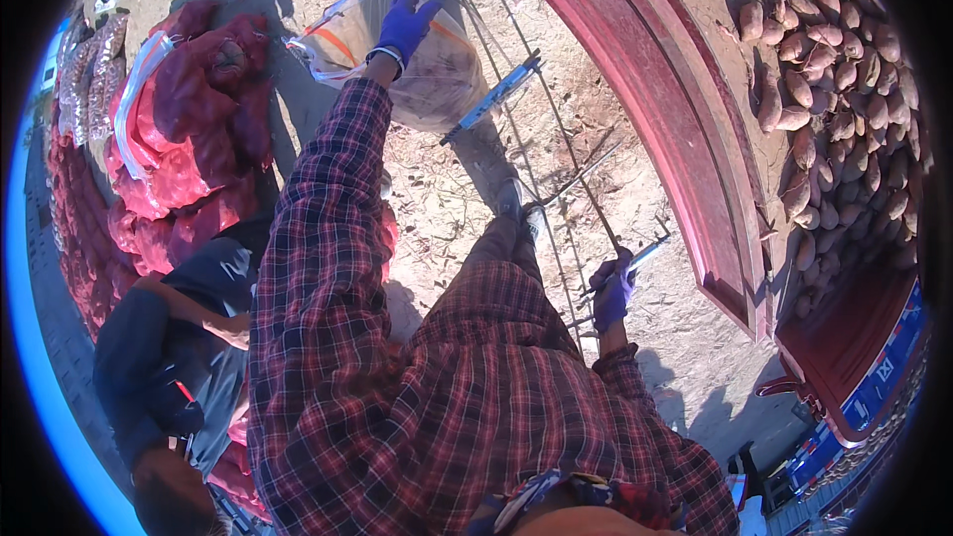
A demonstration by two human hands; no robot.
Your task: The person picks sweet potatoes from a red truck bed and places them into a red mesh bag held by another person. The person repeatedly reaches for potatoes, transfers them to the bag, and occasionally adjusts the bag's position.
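Observation:
My left hand [406,28], in a purple glove, reaches over a clear plastic bag [439,78] with orange stripes. Its thumb and fingers are spread; whether they touch the film cannot be told. Dark contents show dimly through the bag. In its purple glove, my right hand [612,292] is closed around the end of a thin metal-rod frame [573,152], beside a blue bar [650,251]. Another blue bar [491,98] crosses the frame's far end, close to the bag. The rods run over sandy ground past my shoes [521,205].
Full red mesh sacks [201,119] are piled at left, near a person in dark clothes [171,357]. A long red metal panel [633,89] runs along the right. Beyond it lies a heap of sweet potatoes [841,89], with a red tailgate [841,365] below.

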